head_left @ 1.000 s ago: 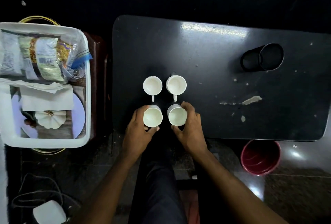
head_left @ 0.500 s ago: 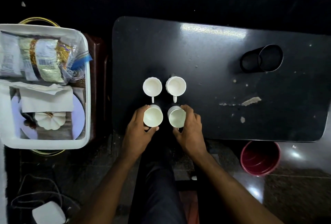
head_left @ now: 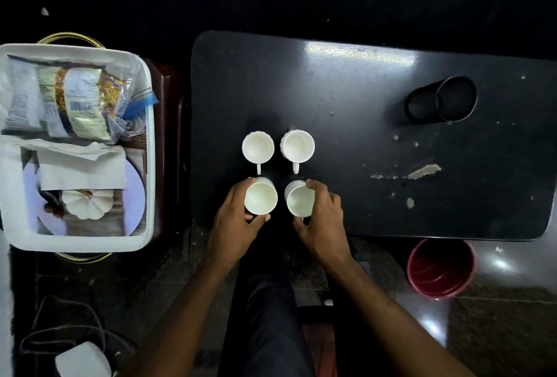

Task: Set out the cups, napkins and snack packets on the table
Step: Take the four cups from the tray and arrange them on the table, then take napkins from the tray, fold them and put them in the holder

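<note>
1. While busy with the cups, leaves the rest in the white tray at far left, off the table: snack packets across its far end, napkins folded nearer, just beside a small white pumpkin. Probably grouped there for carrying.
2. Shows a barcode and small print on one packet; too blurred to read, no brand legible.
3. Wraps the left hand round the near-left cup, fingers and thumb curled about its wall, likely to square it under the far-left cup.
4. Grips the near-right cup with the right hand likewise, fingers curled over its far side, thumb at the near side, below the far-right cup.
5. Has all four cups upright in a two-by-two block by the table's near edge, far handles pointing toward the person; seemingly for even spacing.
6. Further right, well apart: black cylindrical holder on the table, red bucket on the floor beyond its near edge.
</note>
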